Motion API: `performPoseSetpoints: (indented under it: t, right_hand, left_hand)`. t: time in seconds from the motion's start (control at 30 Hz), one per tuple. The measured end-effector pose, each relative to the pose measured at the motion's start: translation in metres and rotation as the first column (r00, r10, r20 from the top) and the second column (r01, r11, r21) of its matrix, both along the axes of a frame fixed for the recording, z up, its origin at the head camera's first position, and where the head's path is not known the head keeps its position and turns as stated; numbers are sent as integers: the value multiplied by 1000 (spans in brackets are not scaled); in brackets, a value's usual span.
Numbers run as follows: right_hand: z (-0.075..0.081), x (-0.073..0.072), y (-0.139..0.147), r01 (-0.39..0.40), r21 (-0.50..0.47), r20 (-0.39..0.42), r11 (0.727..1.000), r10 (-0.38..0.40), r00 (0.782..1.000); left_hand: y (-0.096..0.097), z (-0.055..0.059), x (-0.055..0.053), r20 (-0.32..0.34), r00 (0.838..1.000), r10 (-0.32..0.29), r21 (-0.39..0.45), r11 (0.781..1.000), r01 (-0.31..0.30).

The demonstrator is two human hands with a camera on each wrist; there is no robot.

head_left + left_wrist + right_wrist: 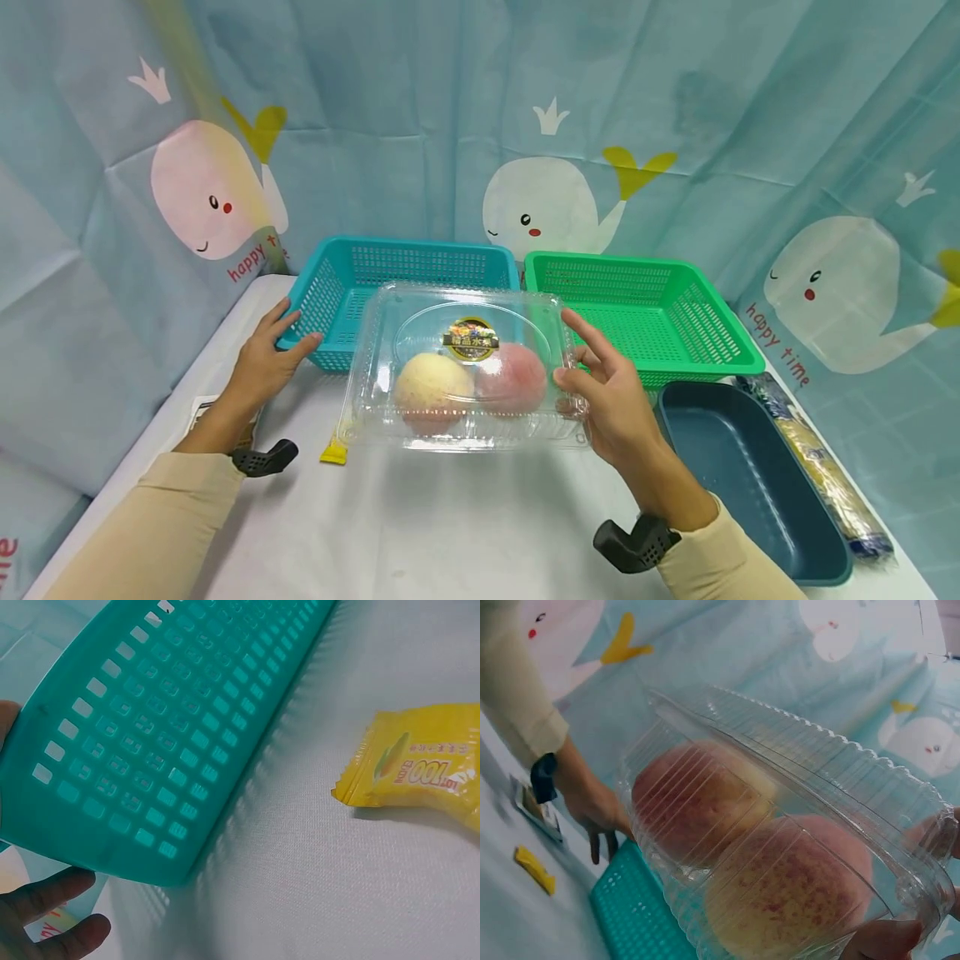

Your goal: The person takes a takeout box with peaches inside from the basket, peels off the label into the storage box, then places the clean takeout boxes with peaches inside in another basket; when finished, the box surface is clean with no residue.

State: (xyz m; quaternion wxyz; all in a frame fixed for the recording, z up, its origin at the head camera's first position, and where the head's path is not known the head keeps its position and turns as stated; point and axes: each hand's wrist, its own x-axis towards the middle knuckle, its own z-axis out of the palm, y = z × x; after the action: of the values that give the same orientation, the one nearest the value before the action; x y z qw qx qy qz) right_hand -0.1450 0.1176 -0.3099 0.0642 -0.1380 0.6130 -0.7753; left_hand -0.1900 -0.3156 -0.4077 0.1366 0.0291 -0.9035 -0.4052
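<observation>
My right hand (611, 400) grips the right end of a clear plastic clamshell box (382, 333), raised in front of the baskets. Its lid is down and has a black-and-gold label (471, 340). Inside lie two peaches: a pale yellow one (431, 383) and a pink one (513, 379). In the right wrist view, the peaches (787, 885) show through the box wall. My left hand (262, 358) is at the near left corner of the blue basket (322, 258), with thumb and fingers spread; its fingers (67, 889) touch the corner.
A green basket (723, 333) stands beside the blue one. At the right are a dark blue tub (750, 467) and a long shiny packet (825, 475). A yellow wrapped snack (420, 765) lies before the blue basket. A flat item (536, 810) lies by my left forearm.
</observation>
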Motion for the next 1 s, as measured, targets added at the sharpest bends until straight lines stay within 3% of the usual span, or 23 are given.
performPoseSetpoints:
  t: [0.3,0.6,1.0]
  right_hand:
    - [-31,17,20,-6,-1,6,1000,6,1000]
    - [-69,18,32,-28,-39,1,999,28,1000]
    - [-106,24,37,-61,-39,24,997,62,998]
  left_hand:
    - [-1,5,-5,-5,1000,-3,3,1000,3]
    - [-1,4,-5,14,1000,-4,8,1000,4]
    - [0,0,-2,19,1000,-12,19,1000,11]
